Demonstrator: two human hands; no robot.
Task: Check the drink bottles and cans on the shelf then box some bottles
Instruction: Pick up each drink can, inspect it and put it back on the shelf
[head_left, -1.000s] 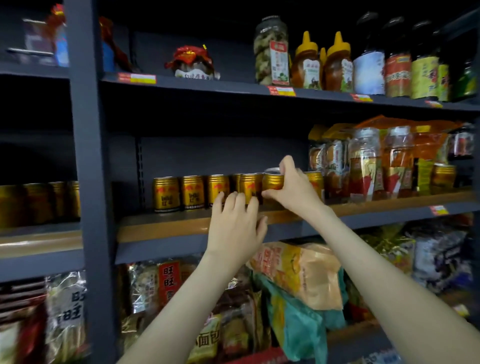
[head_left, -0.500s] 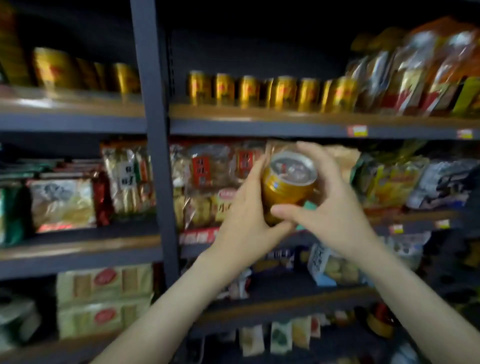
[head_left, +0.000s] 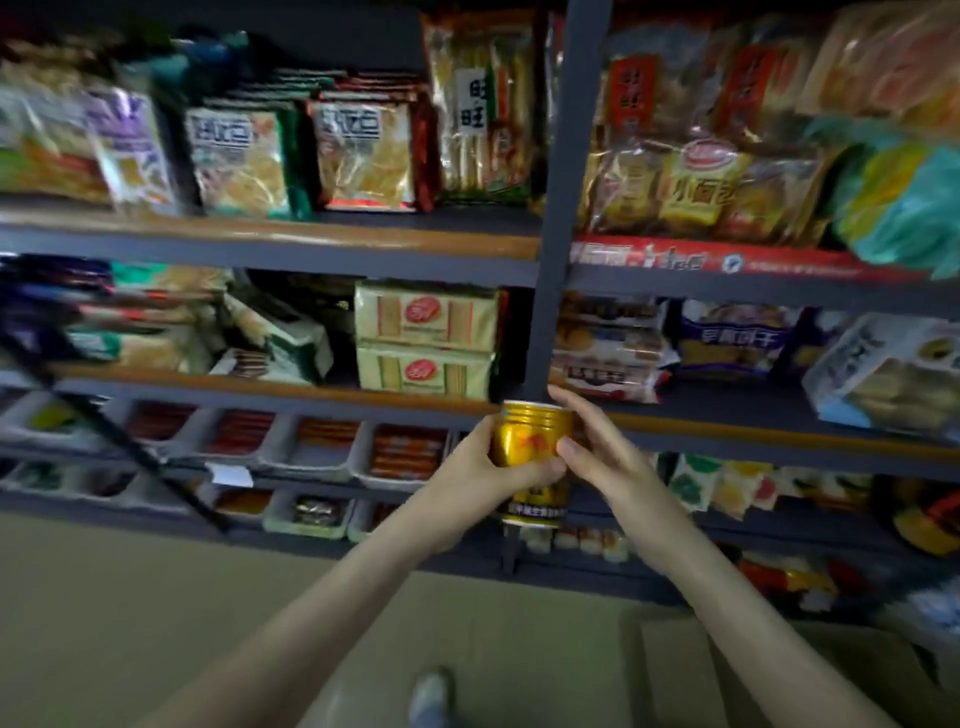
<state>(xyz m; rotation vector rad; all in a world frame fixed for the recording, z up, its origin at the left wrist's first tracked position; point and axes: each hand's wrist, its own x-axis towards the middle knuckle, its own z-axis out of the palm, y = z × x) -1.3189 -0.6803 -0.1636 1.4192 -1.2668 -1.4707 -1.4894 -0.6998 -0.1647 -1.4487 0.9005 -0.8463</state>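
Note:
A gold drink can (head_left: 530, 439) with red print is held upright in front of the lower shelves. My left hand (head_left: 488, 467) grips its middle, fingers wrapped around the body. My right hand (head_left: 597, 447) holds the can's right side, thumb on the front and fingers behind near the top rim. The can's lower part shows below my left hand. The shelf row of matching cans is out of view.
Dark metal shelving (head_left: 550, 249) carries snack bags and biscuit packs (head_left: 426, 343) above, and trays of small packets (head_left: 306, 447) below. A cardboard box flap (head_left: 779, 670) lies at the lower right. Beige floor and a shoe (head_left: 428, 696) are under my arms.
The can came off the upper shelf and was lowered in both hands. My view dropped from the can shelf to the lower shelves and floor.

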